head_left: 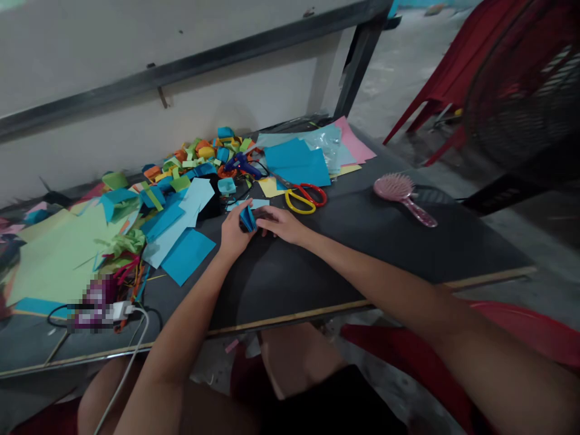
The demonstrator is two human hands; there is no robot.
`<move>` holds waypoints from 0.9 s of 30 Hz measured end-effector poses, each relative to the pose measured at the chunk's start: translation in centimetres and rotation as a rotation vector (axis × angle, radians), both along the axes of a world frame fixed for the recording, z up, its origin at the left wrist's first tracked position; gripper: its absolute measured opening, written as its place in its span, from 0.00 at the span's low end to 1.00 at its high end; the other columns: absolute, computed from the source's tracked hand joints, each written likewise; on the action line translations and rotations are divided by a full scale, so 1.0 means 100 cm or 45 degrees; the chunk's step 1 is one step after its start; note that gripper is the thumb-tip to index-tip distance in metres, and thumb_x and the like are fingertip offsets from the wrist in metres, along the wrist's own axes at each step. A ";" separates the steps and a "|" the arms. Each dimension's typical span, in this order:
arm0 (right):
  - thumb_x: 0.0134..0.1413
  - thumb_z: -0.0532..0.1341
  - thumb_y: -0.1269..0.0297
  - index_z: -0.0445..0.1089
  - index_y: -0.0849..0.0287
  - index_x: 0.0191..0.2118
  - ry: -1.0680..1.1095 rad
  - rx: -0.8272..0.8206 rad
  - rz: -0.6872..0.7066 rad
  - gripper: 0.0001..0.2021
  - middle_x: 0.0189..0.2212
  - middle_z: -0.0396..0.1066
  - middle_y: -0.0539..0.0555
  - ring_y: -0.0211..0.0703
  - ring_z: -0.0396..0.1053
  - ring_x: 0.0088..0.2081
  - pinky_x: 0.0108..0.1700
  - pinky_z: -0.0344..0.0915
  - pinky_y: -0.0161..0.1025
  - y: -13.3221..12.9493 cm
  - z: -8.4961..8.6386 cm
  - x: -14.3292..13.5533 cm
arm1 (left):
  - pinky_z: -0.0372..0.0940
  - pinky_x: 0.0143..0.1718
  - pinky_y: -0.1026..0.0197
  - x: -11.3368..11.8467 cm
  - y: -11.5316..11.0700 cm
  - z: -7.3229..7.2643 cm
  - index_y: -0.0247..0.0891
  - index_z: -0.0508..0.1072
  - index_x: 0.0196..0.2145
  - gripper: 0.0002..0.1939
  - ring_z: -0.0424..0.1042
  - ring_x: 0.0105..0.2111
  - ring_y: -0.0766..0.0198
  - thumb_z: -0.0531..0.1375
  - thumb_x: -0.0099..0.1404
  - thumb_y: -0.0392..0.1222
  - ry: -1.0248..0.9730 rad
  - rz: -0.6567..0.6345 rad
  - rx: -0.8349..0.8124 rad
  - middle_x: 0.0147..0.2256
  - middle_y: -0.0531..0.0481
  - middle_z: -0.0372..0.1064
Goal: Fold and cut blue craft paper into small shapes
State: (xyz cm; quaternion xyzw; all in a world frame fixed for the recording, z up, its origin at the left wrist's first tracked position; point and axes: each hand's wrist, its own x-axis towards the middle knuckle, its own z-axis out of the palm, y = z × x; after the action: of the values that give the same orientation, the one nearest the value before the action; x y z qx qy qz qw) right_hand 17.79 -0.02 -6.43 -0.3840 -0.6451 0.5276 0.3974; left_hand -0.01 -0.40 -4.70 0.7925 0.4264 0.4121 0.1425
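Note:
Between my two hands is a small folded piece of blue paper (248,219), held just above the dark table. My left hand (234,228) wraps round it from the left, fingers closed. From the right, my right hand (281,223) pinches its edge with thumb and fingers. Scissors (306,198) with one yellow and one red handle lie just beyond my right hand. Past my hands rests a blue glue gun (244,164) with a small red light. Loose blue paper sheets (188,255) lie to the left of my left hand.
A heap of folded colored paper pieces (199,156) stands against the wall. Blue sheets (299,163) and pink paper (353,142) lie at the back. A pink hairbrush (403,196) is on the right, near a fan (525,90). Green paper (58,254) and a white cable (144,329) are left.

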 end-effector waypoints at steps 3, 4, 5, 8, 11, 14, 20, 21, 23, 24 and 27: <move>0.53 0.62 0.49 0.65 0.58 0.52 0.005 0.020 0.011 0.24 0.37 0.73 0.55 0.40 0.72 0.30 0.25 0.65 0.34 -0.003 0.002 0.002 | 0.66 0.52 0.54 0.001 -0.001 0.000 0.40 0.65 0.55 0.29 0.71 0.51 0.57 0.63 0.56 0.36 -0.019 0.001 -0.021 0.51 0.43 0.71; 0.51 0.64 0.48 0.65 0.57 0.52 -0.011 0.054 0.013 0.26 0.40 0.73 0.55 0.41 0.72 0.32 0.29 0.67 0.36 -0.005 0.003 0.002 | 0.66 0.52 0.54 0.001 -0.001 -0.001 0.40 0.65 0.55 0.29 0.71 0.50 0.56 0.63 0.55 0.36 -0.023 0.001 -0.027 0.51 0.43 0.71; 0.49 0.65 0.49 0.65 0.57 0.53 -0.054 0.103 0.011 0.27 0.41 0.73 0.56 0.43 0.73 0.34 0.33 0.69 0.38 -0.007 0.004 0.003 | 0.66 0.52 0.54 0.001 -0.001 -0.001 0.39 0.66 0.55 0.29 0.71 0.50 0.56 0.63 0.55 0.35 -0.023 0.003 -0.030 0.50 0.43 0.71; 0.47 0.67 0.49 0.64 0.57 0.55 -0.254 0.261 -0.032 0.31 0.44 0.72 0.58 0.49 0.72 0.40 0.41 0.69 0.45 -0.012 0.007 0.003 | 0.66 0.52 0.54 0.001 -0.002 -0.002 0.38 0.68 0.53 0.27 0.72 0.48 0.56 0.63 0.54 0.34 -0.009 0.005 -0.026 0.48 0.44 0.72; 0.51 0.64 0.49 0.64 0.58 0.55 -0.241 0.287 -0.070 0.28 0.46 0.71 0.60 0.49 0.72 0.41 0.41 0.69 0.46 -0.015 0.006 0.002 | 0.66 0.51 0.54 0.001 -0.004 -0.001 0.39 0.68 0.52 0.27 0.72 0.48 0.56 0.64 0.53 0.34 -0.022 -0.015 -0.058 0.47 0.45 0.73; 0.53 0.62 0.49 0.65 0.57 0.52 -0.040 0.192 -0.054 0.24 0.47 0.71 0.58 0.47 0.71 0.41 0.35 0.69 0.40 -0.014 0.002 0.000 | 0.68 0.48 0.56 0.002 -0.005 0.001 0.41 0.67 0.52 0.27 0.73 0.46 0.57 0.66 0.54 0.41 -0.097 0.002 -0.155 0.48 0.45 0.73; 0.53 0.59 0.50 0.66 0.59 0.44 0.125 -0.041 -0.238 0.19 0.26 0.67 0.51 0.43 0.69 0.30 0.23 0.63 0.35 -0.006 -0.006 -0.003 | 0.70 0.41 0.56 0.001 -0.004 -0.001 0.41 0.68 0.53 0.31 0.74 0.45 0.55 0.68 0.53 0.52 -0.225 0.132 -0.210 0.48 0.43 0.72; 0.53 0.58 0.51 0.66 0.59 0.44 0.116 -0.050 -0.254 0.18 0.26 0.67 0.52 0.42 0.68 0.29 0.23 0.63 0.35 -0.005 -0.007 -0.003 | 0.70 0.41 0.56 0.001 -0.004 -0.002 0.41 0.67 0.53 0.32 0.74 0.44 0.55 0.68 0.53 0.52 -0.239 0.146 -0.216 0.48 0.44 0.72; 0.52 0.59 0.55 0.66 0.58 0.43 0.062 -0.013 -0.331 0.16 0.32 0.70 0.54 0.43 0.69 0.32 0.25 0.65 0.36 -0.005 -0.005 -0.003 | 0.71 0.39 0.57 0.001 -0.005 -0.003 0.42 0.67 0.54 0.32 0.74 0.43 0.55 0.67 0.54 0.52 -0.267 0.169 -0.241 0.45 0.45 0.73; 0.51 0.59 0.57 0.66 0.57 0.44 0.024 0.035 -0.403 0.15 0.37 0.70 0.56 0.44 0.70 0.35 0.27 0.66 0.37 -0.007 -0.001 -0.003 | 0.71 0.37 0.58 0.002 -0.005 -0.003 0.42 0.66 0.54 0.32 0.74 0.41 0.56 0.67 0.54 0.52 -0.282 0.180 -0.257 0.44 0.46 0.73; 0.50 0.61 0.62 0.63 0.55 0.47 -0.055 0.251 -0.641 0.17 0.49 0.67 0.59 0.48 0.68 0.45 0.38 0.69 0.43 -0.026 0.029 -0.008 | 0.71 0.35 0.59 0.002 -0.004 -0.005 0.41 0.66 0.54 0.31 0.75 0.38 0.57 0.67 0.55 0.53 -0.325 0.184 -0.287 0.42 0.46 0.73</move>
State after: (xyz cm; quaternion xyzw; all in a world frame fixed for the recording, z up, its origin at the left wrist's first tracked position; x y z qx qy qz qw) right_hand 17.01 -2.67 -3.53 -0.5029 -0.5859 0.3386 0.5378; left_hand 0.20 -0.76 -5.17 0.6801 0.5040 0.4682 0.2534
